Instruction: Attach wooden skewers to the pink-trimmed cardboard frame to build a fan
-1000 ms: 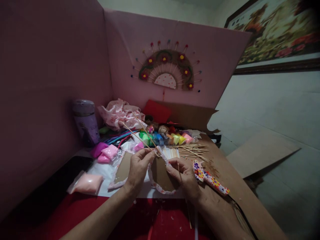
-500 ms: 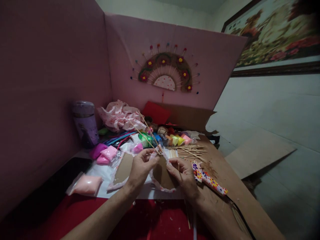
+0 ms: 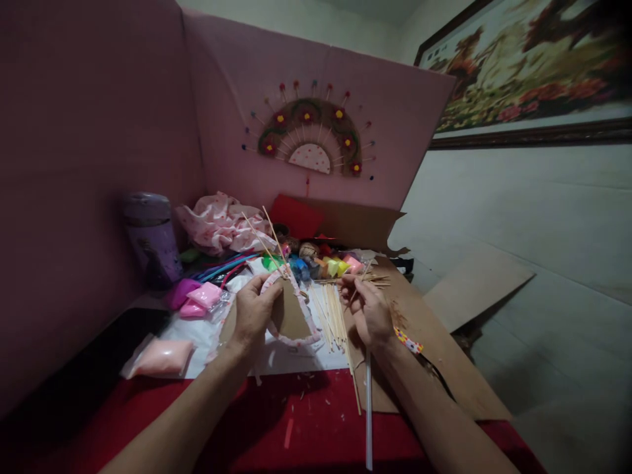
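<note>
Cardboard half-disc (image 3: pixel 290 317), brown with a pink-and-white trim along its curved edge, is held just above the white sheet (image 3: pixel 296 359) at the middle of the table, tilted toward the camera. Two thin sticks (image 3: pixel 263 238) project up and away from its top edge, angled left. Left hand (image 3: pixel 253 311) grips the half-disc at its left upper corner, thumb in front, fingers closed behind it. Right hand (image 3: pixel 368 315) is apart from the half-disc, to its right; its fingers are curled narrow with the tips drawn together over the scattered skewers (image 3: pixel 371 279), and it cannot be told whether a stick is pinched. A bundle of loose sticks (image 3: pixel 330 317) lies on the sheet between the two hands. A patterned strip (image 3: pixel 407 341) shows just beside the right wrist, on the brown cardboard sheet (image 3: pixel 439 355). A white rod (image 3: pixel 368 411) lies on the red cloth (image 3: pixel 306 428) near the right forearm. Behind the hands: coloured clay packets (image 3: pixel 320 266) in a row, pink packets (image 3: pixel 198 300), a pale pink packet (image 3: pixel 158 355) at left, a purple cup (image 3: pixel 151 238), a crumpled pink cloth (image 3: pixel 218 224). A fan-shaped decoration (image 3: pixel 309 135) hangs on the pink backboard (image 3: pixel 395 118).
</note>
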`<state>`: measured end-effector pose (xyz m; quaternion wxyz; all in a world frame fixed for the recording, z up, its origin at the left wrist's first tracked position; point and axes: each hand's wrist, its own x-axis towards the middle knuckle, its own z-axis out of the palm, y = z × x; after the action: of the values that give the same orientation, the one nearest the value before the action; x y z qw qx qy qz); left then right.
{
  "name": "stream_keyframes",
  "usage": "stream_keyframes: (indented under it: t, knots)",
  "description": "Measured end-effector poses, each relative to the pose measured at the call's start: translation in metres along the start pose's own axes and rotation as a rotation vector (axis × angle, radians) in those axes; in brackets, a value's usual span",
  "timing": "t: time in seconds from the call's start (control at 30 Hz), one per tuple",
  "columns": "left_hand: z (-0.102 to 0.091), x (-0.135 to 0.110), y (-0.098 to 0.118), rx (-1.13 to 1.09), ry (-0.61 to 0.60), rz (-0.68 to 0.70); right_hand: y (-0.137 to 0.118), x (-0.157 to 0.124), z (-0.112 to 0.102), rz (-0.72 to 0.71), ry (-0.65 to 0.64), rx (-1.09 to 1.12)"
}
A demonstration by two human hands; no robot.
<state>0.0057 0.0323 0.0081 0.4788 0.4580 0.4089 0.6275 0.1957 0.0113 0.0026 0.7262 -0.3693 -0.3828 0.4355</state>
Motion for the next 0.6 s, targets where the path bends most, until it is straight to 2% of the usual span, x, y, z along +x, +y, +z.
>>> stream_keyframes:
  t: [0.17,0.3,0.4,0.6]
  knots:
    - [0.002,-0.003,0.003,0.018,-0.013,-0.022,0.007,0.004,-0.004,0.057,-0.029,-0.262]
    - [0.001,-0.002,0.004,0.01,-0.027,-0.028,0.002,0.008,-0.007,0.101,-0.125,-0.585]
    - [0.002,-0.003,0.003,0.024,-0.034,-0.047,-0.005,0.013,-0.012,0.087,-0.149,-0.775]
    - [0.006,-0.008,0.004,0.061,-0.058,-0.08,-0.026,0.033,-0.033,-0.01,-0.105,-1.049]
